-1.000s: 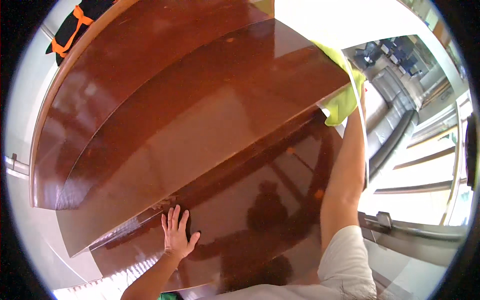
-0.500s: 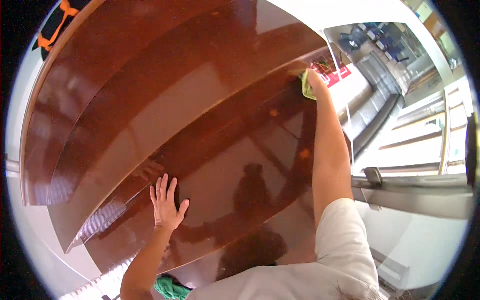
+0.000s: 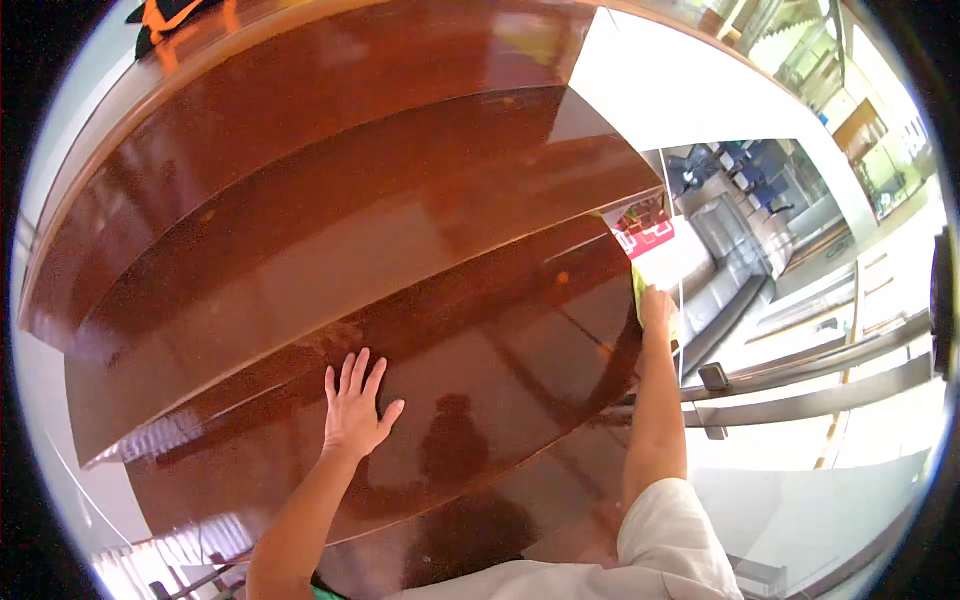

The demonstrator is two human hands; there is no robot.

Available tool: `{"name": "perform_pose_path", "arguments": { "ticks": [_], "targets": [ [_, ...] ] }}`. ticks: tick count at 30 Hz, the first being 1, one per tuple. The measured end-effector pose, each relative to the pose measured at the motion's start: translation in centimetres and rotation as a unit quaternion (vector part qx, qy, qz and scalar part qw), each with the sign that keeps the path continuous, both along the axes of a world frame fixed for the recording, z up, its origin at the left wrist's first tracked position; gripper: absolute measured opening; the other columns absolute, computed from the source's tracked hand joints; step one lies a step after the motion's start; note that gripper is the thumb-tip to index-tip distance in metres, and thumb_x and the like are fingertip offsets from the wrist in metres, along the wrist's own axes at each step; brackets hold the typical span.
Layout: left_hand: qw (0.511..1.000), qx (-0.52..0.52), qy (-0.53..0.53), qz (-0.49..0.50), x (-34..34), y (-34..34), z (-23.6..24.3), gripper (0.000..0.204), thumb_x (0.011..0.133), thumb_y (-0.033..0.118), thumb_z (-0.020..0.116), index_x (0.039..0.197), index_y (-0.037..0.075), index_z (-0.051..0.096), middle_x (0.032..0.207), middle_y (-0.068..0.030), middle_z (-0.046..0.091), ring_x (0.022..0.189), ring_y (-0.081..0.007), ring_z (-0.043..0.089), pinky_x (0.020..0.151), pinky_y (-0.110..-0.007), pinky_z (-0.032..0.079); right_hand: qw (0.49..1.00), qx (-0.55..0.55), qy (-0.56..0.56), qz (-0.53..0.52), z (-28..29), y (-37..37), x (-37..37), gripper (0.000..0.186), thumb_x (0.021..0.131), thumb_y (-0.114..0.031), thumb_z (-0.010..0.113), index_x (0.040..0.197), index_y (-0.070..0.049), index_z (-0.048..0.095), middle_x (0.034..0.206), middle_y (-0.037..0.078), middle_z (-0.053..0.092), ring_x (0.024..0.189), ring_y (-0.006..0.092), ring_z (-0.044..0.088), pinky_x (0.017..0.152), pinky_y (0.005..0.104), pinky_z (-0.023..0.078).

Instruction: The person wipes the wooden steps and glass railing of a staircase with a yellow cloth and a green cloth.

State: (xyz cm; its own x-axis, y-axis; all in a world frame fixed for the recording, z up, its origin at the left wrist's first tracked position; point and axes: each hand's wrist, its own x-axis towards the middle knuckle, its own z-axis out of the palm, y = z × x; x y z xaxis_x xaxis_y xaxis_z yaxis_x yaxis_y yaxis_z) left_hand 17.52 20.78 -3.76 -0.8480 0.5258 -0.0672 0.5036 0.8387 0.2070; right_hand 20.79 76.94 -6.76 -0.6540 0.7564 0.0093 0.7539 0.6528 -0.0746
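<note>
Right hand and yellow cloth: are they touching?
Touching. The head view shows the right hand gripping the yellow cloth, which sticks out on both sides.

Strong light comes from the right, where the windows [image 3: 790,445] burn out to white; the upper-right panel [image 3: 690,85] is nearly blown out too. The glossy wood [image 3: 330,215] carries pale glare and a dark, head-shaped reflection. Straight edges bend toward a black, blue-fringed rim. The far room [image 3: 735,175] looks soft.
</note>
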Motion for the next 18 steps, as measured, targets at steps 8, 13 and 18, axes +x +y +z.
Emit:
{"name": "perform_pose_path", "arguments": {
  "ticks": [8, 13, 18],
  "targets": [
    [0.998, 0.022, 0.051, -0.005, 0.4, -1.0, -0.9, 0.067, 0.092, 0.054, 0.042, 0.145, 0.014, 0.032, 0.152, -0.0126, 0.024, 0.141, -0.0301, 0.021, 0.114, -0.056, 0.013, 0.975, 0.021, 0.106, -0.196, 0.7, -3.5, 4.1, 0.051, 0.093, -0.042, 0.036, 0.113, -0.003, 0.062, 0.117, 0.026, 0.059, 0.11, 0.0418, 0.057, 0.093, 0.0544, 0.042],
    [0.999, 0.035, 0.031, -0.009, 0.7, -0.2, -0.7, 0.065, 0.094, 0.053, 0.04, 0.146, 0.014, 0.03, 0.153, -0.012, 0.022, 0.141, -0.0304, 0.02, 0.115, -0.056, 0.011, 0.983, 0.164, 0.027, -0.073, 0.0, -5.2, 6.7, 0.03, 0.094, -0.024, 0.045, 0.112, -0.003, 0.057, 0.101, 0.02, 0.064, 0.088, 0.0362, 0.066, 0.07, 0.0441, 0.054],
    [0.998, 0.016, 0.054, 0.007, 0.6, -2.7, -0.3, 0.066, 0.094, 0.055, 0.037, 0.146, 0.015, 0.03, 0.153, -0.0112, 0.022, 0.142, -0.0296, 0.019, 0.115, -0.056, 0.011, 0.97, 0.148, -0.127, 0.146, 0.6, -14.4, 6.6, 0.022, 0.086, -0.019, 0.054, 0.079, -0.007, 0.072, 0.083, 0.013, 0.07, 0.071, 0.0295, 0.068, 0.064, 0.0421, 0.055]
  ]
}}
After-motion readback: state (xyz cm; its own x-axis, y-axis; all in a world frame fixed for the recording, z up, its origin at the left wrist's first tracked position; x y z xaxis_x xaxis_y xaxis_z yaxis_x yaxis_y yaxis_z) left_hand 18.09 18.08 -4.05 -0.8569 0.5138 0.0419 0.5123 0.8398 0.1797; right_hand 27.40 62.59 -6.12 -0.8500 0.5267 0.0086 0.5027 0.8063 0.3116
